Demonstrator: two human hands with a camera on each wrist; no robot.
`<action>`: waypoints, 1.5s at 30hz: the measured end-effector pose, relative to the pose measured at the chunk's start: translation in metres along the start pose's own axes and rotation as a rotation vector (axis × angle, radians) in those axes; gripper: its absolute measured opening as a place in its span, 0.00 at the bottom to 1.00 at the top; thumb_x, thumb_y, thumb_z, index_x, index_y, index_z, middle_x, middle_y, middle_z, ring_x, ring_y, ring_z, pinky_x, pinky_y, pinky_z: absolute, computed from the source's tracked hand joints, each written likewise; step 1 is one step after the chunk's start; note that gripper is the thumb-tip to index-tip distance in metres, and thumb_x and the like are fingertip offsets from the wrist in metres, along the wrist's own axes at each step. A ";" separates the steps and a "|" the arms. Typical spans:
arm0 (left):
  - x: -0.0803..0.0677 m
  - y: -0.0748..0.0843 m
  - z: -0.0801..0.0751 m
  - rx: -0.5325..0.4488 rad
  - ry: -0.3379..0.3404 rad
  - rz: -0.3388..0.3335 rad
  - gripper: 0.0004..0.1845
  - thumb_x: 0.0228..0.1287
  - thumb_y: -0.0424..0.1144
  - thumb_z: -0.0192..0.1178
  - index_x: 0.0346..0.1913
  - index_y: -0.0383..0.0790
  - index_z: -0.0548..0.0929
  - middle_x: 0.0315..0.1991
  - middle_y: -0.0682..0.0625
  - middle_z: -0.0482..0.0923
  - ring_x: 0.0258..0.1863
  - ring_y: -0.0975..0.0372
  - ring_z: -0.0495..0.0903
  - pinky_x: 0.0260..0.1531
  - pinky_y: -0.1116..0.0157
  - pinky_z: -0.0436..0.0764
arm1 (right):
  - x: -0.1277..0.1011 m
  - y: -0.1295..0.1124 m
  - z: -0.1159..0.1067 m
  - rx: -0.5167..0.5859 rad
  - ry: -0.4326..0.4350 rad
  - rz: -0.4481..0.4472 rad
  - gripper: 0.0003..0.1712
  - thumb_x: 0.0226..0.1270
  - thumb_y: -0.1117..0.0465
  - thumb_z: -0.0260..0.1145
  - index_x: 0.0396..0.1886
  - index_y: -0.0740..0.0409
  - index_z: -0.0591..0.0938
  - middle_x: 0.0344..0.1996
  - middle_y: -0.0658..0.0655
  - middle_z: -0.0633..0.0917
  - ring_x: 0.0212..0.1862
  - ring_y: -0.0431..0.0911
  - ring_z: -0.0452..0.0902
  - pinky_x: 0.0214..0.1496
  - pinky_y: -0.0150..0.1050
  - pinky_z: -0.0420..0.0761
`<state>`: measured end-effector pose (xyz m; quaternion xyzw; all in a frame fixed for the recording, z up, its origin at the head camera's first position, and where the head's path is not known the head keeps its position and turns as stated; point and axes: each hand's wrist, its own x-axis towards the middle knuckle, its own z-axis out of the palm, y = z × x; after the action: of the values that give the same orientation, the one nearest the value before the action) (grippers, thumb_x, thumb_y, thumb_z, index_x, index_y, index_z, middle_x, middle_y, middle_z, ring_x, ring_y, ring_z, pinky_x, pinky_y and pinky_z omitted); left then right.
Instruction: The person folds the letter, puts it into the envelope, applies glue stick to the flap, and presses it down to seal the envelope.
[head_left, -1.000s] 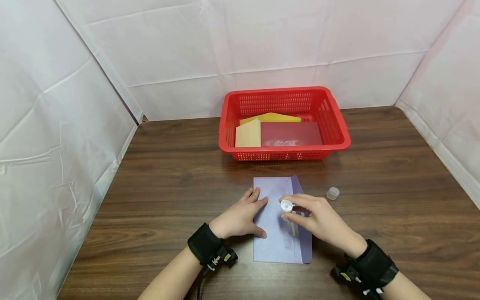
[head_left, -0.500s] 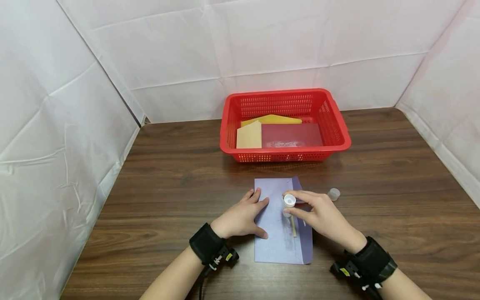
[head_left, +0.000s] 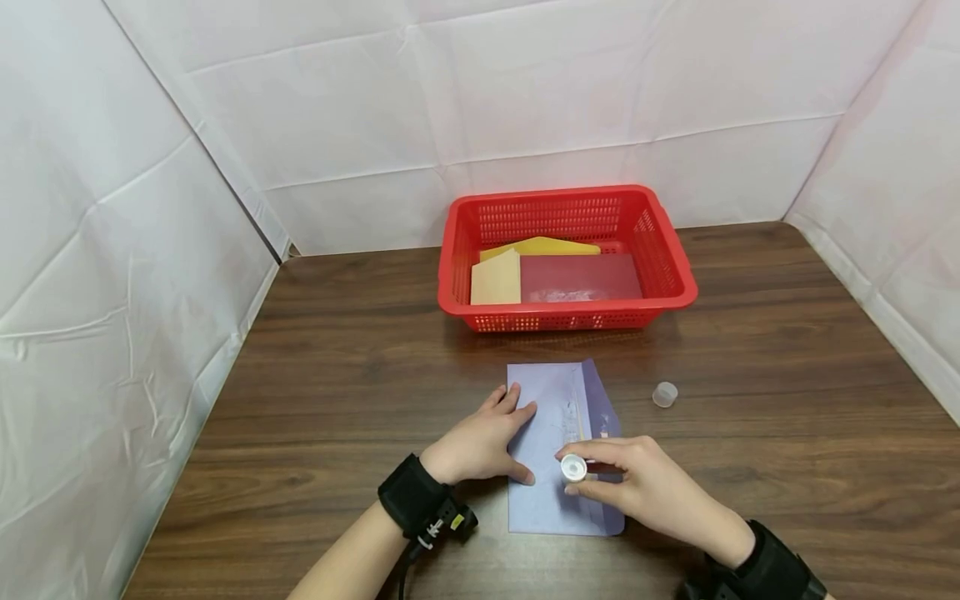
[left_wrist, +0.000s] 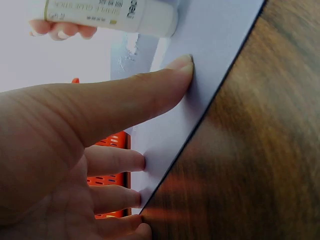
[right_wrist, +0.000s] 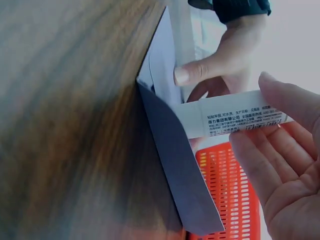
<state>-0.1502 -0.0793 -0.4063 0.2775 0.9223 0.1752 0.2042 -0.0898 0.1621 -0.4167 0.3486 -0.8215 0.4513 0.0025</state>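
A lilac envelope lies on the brown table with its flap open to the right. My left hand presses flat on the envelope's left edge, fingers straight. My right hand grips a white glue stick, held sideways with its tip against the envelope near the flap's fold. The glue stick shows its printed label in the right wrist view, and the glue stick also appears above my left thumb. A streak of glue runs along the fold.
A small clear cap stands on the table right of the envelope. A red plastic basket at the back holds yellow, tan and dark red envelopes. White cloth walls close in the table on three sides.
My right hand has drawn the glue stick down the fold toward me, from the upper part of the envelope to near its lower end. The left hand has stayed put.
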 end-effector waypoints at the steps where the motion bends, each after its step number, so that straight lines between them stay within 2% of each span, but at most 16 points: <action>1: 0.000 0.000 0.000 0.000 0.001 0.001 0.50 0.53 0.51 0.78 0.75 0.38 0.66 0.78 0.36 0.49 0.78 0.46 0.47 0.72 0.53 0.60 | -0.001 -0.001 0.000 0.005 0.005 0.002 0.18 0.65 0.60 0.74 0.54 0.54 0.86 0.45 0.50 0.89 0.47 0.37 0.85 0.41 0.38 0.86; 5: -0.001 0.001 0.000 0.002 0.001 0.010 0.50 0.53 0.51 0.78 0.75 0.38 0.66 0.78 0.35 0.48 0.78 0.45 0.47 0.72 0.53 0.61 | -0.001 -0.001 0.001 0.012 0.039 0.006 0.19 0.63 0.61 0.75 0.54 0.53 0.87 0.45 0.51 0.89 0.47 0.37 0.85 0.41 0.38 0.86; 10: -0.001 0.001 -0.001 -0.002 -0.006 0.017 0.49 0.54 0.50 0.77 0.76 0.37 0.65 0.79 0.35 0.47 0.79 0.45 0.45 0.72 0.53 0.61 | 0.006 0.008 -0.003 -0.060 0.102 0.007 0.20 0.60 0.64 0.76 0.54 0.53 0.87 0.48 0.49 0.89 0.49 0.38 0.84 0.42 0.36 0.85; 12: 0.000 0.001 0.000 0.005 -0.008 0.015 0.49 0.55 0.50 0.77 0.76 0.38 0.64 0.79 0.36 0.47 0.79 0.46 0.45 0.72 0.54 0.61 | 0.011 0.015 -0.006 -0.087 0.125 0.035 0.21 0.60 0.65 0.76 0.54 0.52 0.87 0.48 0.48 0.88 0.48 0.37 0.83 0.41 0.35 0.85; 17: 0.000 0.001 0.003 0.025 -0.012 0.008 0.50 0.55 0.52 0.77 0.76 0.39 0.64 0.79 0.37 0.47 0.79 0.46 0.46 0.71 0.54 0.63 | 0.022 0.027 -0.016 -0.076 0.127 0.141 0.20 0.60 0.64 0.76 0.54 0.54 0.88 0.47 0.47 0.88 0.43 0.36 0.83 0.40 0.35 0.85; 26: -0.001 0.001 0.002 0.022 -0.005 0.016 0.49 0.55 0.52 0.77 0.76 0.39 0.65 0.79 0.36 0.48 0.78 0.46 0.47 0.72 0.54 0.62 | 0.032 0.024 -0.020 -0.098 0.139 0.272 0.26 0.59 0.61 0.78 0.58 0.60 0.85 0.46 0.54 0.89 0.43 0.42 0.86 0.42 0.36 0.86; 31: 0.000 0.001 0.002 0.019 -0.002 0.017 0.49 0.55 0.52 0.77 0.76 0.39 0.65 0.79 0.36 0.49 0.78 0.46 0.47 0.72 0.54 0.62 | 0.034 0.019 -0.021 -0.108 0.118 0.288 0.26 0.58 0.60 0.79 0.57 0.59 0.85 0.45 0.52 0.89 0.41 0.40 0.86 0.39 0.34 0.85; 37: 0.000 0.001 0.003 0.029 0.005 0.022 0.49 0.54 0.52 0.77 0.76 0.39 0.65 0.78 0.35 0.49 0.78 0.45 0.47 0.72 0.54 0.62 | 0.026 0.010 -0.019 -0.092 0.085 0.299 0.25 0.60 0.53 0.77 0.56 0.57 0.86 0.43 0.49 0.89 0.40 0.37 0.85 0.39 0.32 0.84; 45: -0.001 -0.003 0.003 0.013 0.011 0.020 0.50 0.54 0.51 0.77 0.76 0.38 0.65 0.78 0.35 0.49 0.78 0.45 0.47 0.72 0.54 0.61 | 0.012 -0.001 -0.009 0.022 0.019 0.264 0.22 0.63 0.52 0.75 0.54 0.56 0.87 0.44 0.51 0.89 0.44 0.38 0.86 0.39 0.33 0.85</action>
<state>-0.1494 -0.0813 -0.4099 0.2873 0.9217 0.1725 0.1956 -0.1010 0.1619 -0.4064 0.2332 -0.8550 0.4602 -0.0529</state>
